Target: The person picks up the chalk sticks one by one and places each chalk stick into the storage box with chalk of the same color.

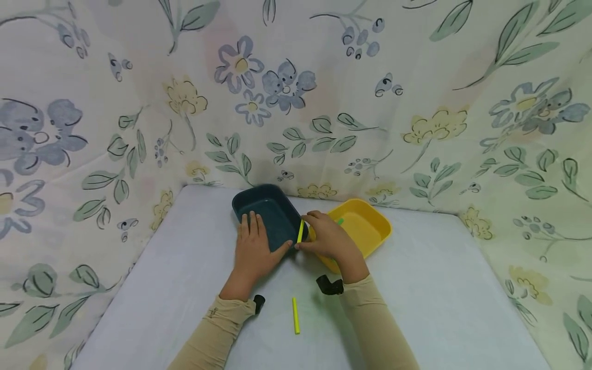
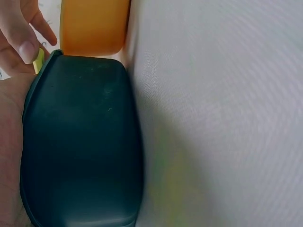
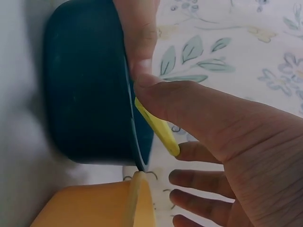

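Note:
My right hand pinches a short yellow stick by its two ends, between thumb and index finger. The stick is over the near right rim of a dark teal plastic bin. In the right wrist view the other fingers spread loosely away from the stick. My left hand lies over the near left part of the teal bin, fingers straight and thumb stretched toward the right thumb. A second yellow stick lies on the table between my forearms.
A yellow bin stands against the teal bin's right side, partly behind my right hand, with a small green piece showing inside. White cloth covers the table. Floral fabric hangs behind and on both sides.

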Demonstrator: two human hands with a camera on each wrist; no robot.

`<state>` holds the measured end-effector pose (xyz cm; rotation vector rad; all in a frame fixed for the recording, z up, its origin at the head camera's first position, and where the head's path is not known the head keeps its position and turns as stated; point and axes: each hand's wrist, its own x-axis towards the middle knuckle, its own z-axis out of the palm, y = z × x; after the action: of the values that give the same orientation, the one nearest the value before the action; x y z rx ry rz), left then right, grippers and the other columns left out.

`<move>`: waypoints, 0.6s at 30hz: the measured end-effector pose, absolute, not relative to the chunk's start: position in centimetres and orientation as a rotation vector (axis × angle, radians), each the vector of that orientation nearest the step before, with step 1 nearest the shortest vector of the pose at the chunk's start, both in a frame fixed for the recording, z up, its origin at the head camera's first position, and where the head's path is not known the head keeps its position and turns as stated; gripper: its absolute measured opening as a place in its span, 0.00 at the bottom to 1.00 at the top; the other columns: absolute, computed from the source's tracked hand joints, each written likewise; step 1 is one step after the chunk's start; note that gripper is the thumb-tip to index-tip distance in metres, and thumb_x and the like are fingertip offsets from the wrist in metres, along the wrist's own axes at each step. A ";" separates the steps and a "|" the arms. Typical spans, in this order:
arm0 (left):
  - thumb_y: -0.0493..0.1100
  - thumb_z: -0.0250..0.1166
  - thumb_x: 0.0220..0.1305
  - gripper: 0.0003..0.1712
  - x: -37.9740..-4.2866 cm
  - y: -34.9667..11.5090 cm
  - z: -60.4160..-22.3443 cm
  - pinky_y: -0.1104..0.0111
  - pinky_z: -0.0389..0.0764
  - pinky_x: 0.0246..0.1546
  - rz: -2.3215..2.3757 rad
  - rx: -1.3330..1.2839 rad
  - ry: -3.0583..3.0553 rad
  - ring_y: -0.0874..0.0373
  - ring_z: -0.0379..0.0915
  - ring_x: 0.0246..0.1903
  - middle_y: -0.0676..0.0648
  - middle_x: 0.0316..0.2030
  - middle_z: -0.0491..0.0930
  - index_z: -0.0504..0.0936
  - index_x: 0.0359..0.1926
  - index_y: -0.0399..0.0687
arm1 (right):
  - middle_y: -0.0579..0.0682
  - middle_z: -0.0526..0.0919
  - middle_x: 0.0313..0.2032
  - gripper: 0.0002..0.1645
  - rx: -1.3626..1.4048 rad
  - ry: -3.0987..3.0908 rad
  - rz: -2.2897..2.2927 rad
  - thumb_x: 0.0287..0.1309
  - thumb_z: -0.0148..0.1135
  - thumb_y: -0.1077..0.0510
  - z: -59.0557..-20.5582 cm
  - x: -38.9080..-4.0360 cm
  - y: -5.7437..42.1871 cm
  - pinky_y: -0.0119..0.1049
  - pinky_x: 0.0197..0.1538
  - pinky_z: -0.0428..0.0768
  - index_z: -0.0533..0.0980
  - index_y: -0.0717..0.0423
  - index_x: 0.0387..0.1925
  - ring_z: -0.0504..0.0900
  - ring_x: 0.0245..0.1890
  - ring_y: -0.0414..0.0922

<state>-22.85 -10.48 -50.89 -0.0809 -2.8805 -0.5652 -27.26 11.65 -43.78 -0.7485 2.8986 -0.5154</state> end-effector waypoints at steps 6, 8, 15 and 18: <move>0.83 0.56 0.65 0.71 -22.8 -10.5 -50.8 0.40 0.46 0.83 -0.599 -0.076 -2.884 0.30 0.36 0.84 0.28 0.83 0.42 0.49 0.82 0.28 | 0.55 0.68 0.78 0.52 -0.704 2.884 -0.484 0.59 0.76 0.33 -43.9 -27.6 11.5 0.56 0.76 0.72 0.70 0.51 0.77 0.69 0.77 0.55; 0.83 0.56 0.65 0.71 -22.8 -10.5 -50.8 0.40 0.46 0.83 -0.600 -0.075 -2.884 0.30 0.36 0.84 0.28 0.83 0.43 0.49 0.82 0.27 | 0.55 0.68 0.78 0.52 -0.698 2.879 -0.478 0.59 0.76 0.33 -43.9 -27.7 11.4 0.56 0.76 0.72 0.69 0.51 0.77 0.69 0.77 0.55; 0.83 0.55 0.66 0.71 -22.8 -10.5 -50.7 0.39 0.48 0.82 -0.593 -0.074 -2.884 0.30 0.36 0.84 0.28 0.83 0.43 0.48 0.82 0.28 | 0.56 0.69 0.77 0.53 -0.718 2.871 -0.486 0.59 0.75 0.32 -43.9 -28.1 11.1 0.56 0.76 0.72 0.70 0.53 0.77 0.69 0.76 0.57; 0.83 0.54 0.66 0.71 -22.8 -10.5 -50.8 0.38 0.48 0.82 -0.595 -0.077 -2.886 0.30 0.35 0.84 0.28 0.84 0.42 0.46 0.82 0.28 | 0.58 0.69 0.77 0.53 -0.738 2.868 -0.486 0.60 0.75 0.33 -44.0 -28.2 11.1 0.57 0.76 0.71 0.70 0.54 0.77 0.69 0.77 0.58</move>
<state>-22.84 -10.54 -50.82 -0.0772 -2.8856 -0.5947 -28.19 11.07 -43.96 -0.7376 2.8685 -0.4858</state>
